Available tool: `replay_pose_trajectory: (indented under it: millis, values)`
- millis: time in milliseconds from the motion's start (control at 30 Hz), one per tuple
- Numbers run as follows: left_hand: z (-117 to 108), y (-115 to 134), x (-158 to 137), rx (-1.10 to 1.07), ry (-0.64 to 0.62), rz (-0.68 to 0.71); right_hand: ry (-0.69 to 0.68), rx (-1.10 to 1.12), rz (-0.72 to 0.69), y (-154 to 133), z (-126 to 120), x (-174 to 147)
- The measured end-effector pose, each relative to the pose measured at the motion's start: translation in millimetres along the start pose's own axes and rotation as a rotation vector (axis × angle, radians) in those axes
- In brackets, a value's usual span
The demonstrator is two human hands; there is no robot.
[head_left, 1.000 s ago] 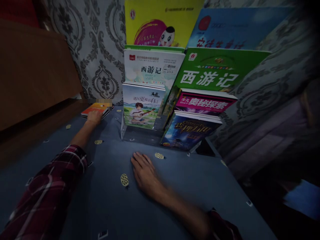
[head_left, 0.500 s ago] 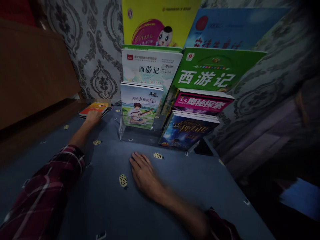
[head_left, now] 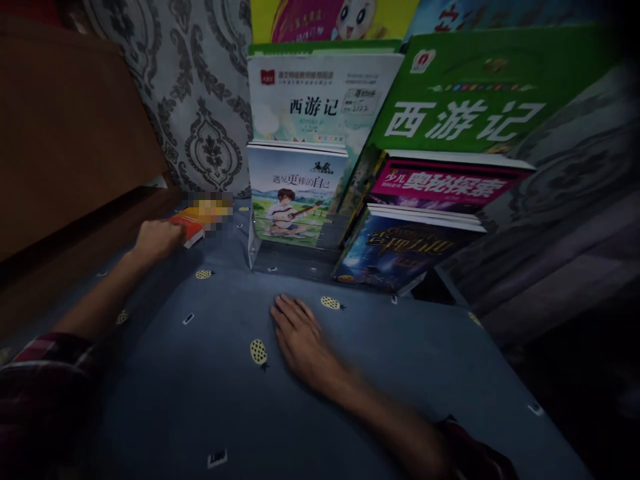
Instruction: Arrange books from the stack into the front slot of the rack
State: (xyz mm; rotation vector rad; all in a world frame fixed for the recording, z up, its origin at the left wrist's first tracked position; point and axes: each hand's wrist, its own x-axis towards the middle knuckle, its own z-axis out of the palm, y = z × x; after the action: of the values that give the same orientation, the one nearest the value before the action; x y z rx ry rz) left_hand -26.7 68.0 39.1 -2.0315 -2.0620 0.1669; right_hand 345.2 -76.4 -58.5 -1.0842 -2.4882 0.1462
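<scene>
At the back left of the table, my left hand (head_left: 159, 240) is closed at the left end of an orange-and-yellow book (head_left: 193, 222). Its fingertips are out of sight against the book, and part of the cover is blurred out. My right hand (head_left: 303, 340) lies flat on the blue tablecloth (head_left: 200, 387), palm down and holding nothing. Beyond it, a clear stand (head_left: 290, 259) bears books upright in tiers. At its front are a book with a guitar player on the cover (head_left: 295, 193) and a dark blue book (head_left: 410, 250).
Behind these stand a white book (head_left: 320, 93), a large green book (head_left: 480, 87) and a magenta book (head_left: 445, 187). A brown wooden panel (head_left: 65, 127) borders the table on the left. Patterned wallpaper (head_left: 210, 133) covers the wall at the back.
My left hand has shifted from the front of the orange book to its left end. My right hand still rests flat. The view has tilted down and come closer to the stand.
</scene>
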Motion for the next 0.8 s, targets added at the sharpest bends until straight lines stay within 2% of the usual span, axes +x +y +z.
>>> replay_pose_trajectory:
  millis: [67, 167, 333, 533, 667, 800]
  values:
    - [4.1, 3.8, -4.5, 0.02, 0.016, -0.023, 0.001, -0.003, 0.001, 0.7, 1.3, -0.2]
    - [13.7, 13.2, 4.6, -0.008, 0.032, -0.058, 0.009, -0.006, 0.005, 2.2, 4.1, -0.7]
    - [25.1, 28.1, 33.0, -0.008, -0.087, -0.129, 0.029, -0.018, -0.012, 3.3, 4.1, -0.7]
    - [28.2, 41.8, 51.4, 0.005, -0.138, -0.02, 0.018, -0.042, -0.016, 0.0, -0.8, 1.5]
    - [26.5, 37.9, 42.8, 0.026, -0.139, 0.017, 0.023, -0.044, -0.021, 0.1, -1.5, 1.4]
    - [24.2, 20.0, 17.6, 0.048, -0.156, 0.057, 0.019, -0.014, -0.01, -0.2, -2.5, 2.3]
